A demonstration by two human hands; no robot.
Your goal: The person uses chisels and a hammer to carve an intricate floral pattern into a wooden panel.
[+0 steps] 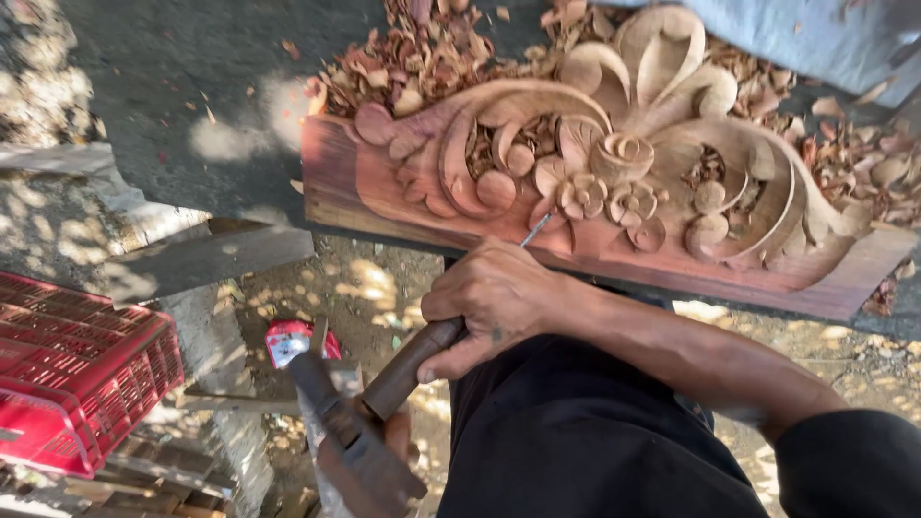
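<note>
Dappled ground, mallet (350, 436) hiding left hand (384, 451), chisel (432, 336) half-covered

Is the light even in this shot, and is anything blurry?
Head view: uneven, dappled sun. Bright patches fall on the dirt ground and the concrete block; the carved wooden panel lies mostly in soft shade. The mallet at the bottom edge looks smeared, while the right hand on the chisel stays fairly sharp.

Left of the carved panel (614, 163) you have open grey table (182, 86); behind it wood chips (422, 48) block, and a red crate (77, 384) stands below-left.
</note>
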